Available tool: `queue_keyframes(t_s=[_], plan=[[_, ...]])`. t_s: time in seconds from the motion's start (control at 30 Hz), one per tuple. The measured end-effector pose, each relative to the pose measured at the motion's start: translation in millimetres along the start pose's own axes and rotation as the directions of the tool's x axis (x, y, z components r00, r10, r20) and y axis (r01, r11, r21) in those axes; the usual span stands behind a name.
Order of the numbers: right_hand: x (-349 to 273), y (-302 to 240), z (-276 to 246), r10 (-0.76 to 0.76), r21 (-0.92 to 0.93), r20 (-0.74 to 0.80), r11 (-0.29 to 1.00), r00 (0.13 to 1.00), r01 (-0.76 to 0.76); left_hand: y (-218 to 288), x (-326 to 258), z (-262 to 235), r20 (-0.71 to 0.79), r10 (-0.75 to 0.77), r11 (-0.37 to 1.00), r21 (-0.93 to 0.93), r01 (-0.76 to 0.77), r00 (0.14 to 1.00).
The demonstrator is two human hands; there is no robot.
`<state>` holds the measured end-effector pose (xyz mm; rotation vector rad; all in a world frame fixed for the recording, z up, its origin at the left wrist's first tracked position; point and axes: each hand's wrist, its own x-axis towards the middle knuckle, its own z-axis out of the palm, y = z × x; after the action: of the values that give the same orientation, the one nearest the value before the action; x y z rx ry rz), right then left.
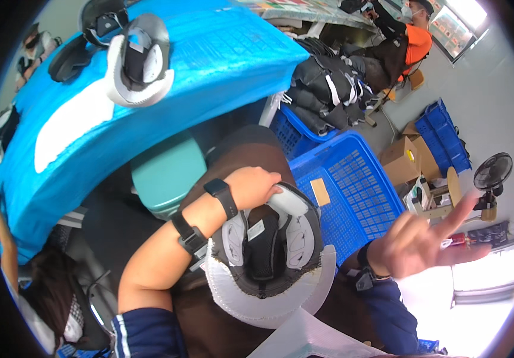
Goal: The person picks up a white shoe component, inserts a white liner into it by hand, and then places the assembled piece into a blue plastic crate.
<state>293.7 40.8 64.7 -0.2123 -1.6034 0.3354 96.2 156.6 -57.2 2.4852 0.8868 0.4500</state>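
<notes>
A helmet liner (263,244), black inside with pale grey side pads and a wide white rim, rests on my lap with its hollow facing up. My left hand (254,188) is closed on its far edge, by a light grey pad; the fingertips are partly hidden. Off to the right, my right hand (418,241) is raised and holds nothing. Its fingers are spread and slightly blurred, apart from the liner. On the blue-covered table (221,59) lies a similar liner (113,80), beside black padded pieces (69,59) and a white flat sheet (72,128).
A blue plastic basket (358,179) holding a small tan card stands right of my lap. Behind it, dark padded pieces (328,89) fill another basket. A teal stool (170,170) sits under the table edge. A fan (492,173) and co-workers (418,45) are farther off.
</notes>
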Motion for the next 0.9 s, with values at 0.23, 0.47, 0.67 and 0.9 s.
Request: queue_keyframes(t_s=[0.23, 0.47, 0.67, 0.9], plan=[[11, 26, 41, -0.219, 0.388, 0.559, 0.921, 0.800, -0.019, 0, -18, -1, -0.039, 0.008, 0.999, 0.039, -0.006, 0.999], [-1, 44, 54, -0.029, -0.566, 0.524, 0.734, 0.851, 0.374, -7, -20, 5, -0.096, 0.111, 0.991, -0.069, -0.118, 0.989], [78, 94, -36, 0.028, -0.054, -0.903, 0.983, 0.429, -0.177, 3, -26, -7, -0.127, 0.057, 0.998, 0.020, -0.055, 0.990], [73, 64, 39, 0.474, -0.340, 0.724, 0.877, 0.501, -0.339, 1, -24, -7, -0.094, 0.132, 0.973, 0.205, -0.110, 0.987]])
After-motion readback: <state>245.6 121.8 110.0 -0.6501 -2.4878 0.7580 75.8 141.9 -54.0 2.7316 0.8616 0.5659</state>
